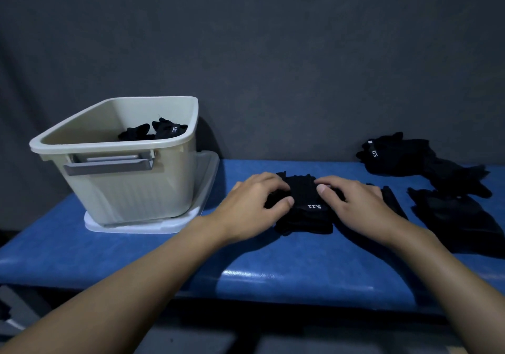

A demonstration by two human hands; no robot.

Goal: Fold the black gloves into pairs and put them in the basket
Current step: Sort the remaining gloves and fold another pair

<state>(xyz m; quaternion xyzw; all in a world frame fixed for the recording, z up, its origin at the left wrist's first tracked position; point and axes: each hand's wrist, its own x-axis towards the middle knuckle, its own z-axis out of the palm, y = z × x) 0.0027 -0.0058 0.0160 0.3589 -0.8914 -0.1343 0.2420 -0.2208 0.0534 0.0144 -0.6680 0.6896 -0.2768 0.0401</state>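
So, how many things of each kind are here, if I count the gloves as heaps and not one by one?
Basket: 1
White lid under it: 1
Hands: 2, left and right
Glove heaps: 4, one in the basket, one gripped by both hands, seemingly two at the right
Total: 8

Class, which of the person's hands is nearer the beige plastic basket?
Left. The left hand grips the folded black gloves on the basket side; the right hand grips their far side.
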